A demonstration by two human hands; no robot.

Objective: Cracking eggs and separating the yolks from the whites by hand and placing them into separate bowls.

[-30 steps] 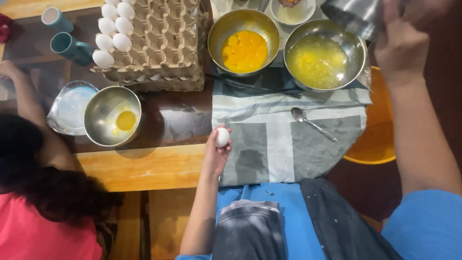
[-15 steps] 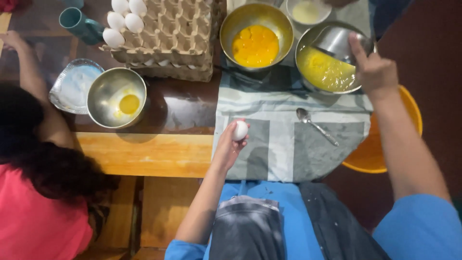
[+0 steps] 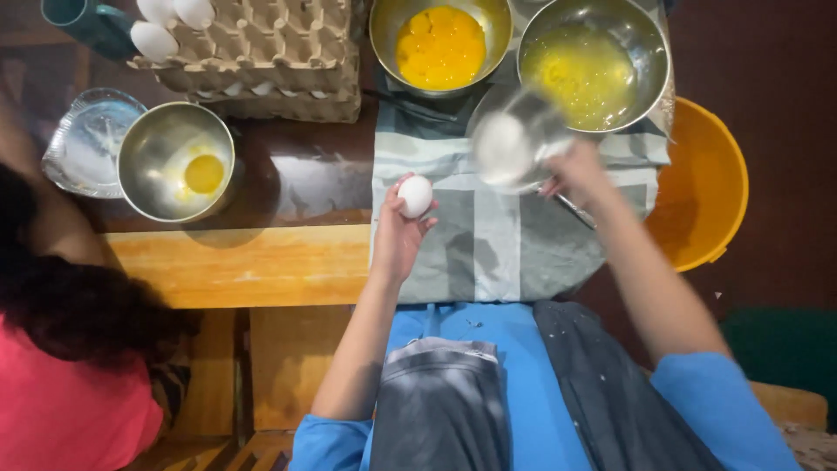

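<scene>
Egg (image 3: 415,195), white and whole, sat in our left hand (image 3: 399,234) over the striped cloth (image 3: 488,253); our right hand (image 3: 577,173) gripped a small metal cup (image 3: 514,139). We judged cracking it over the cup safest.

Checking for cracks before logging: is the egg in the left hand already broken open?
No, the egg in the left hand shows a whole, smooth white shell above the cloth.
</scene>
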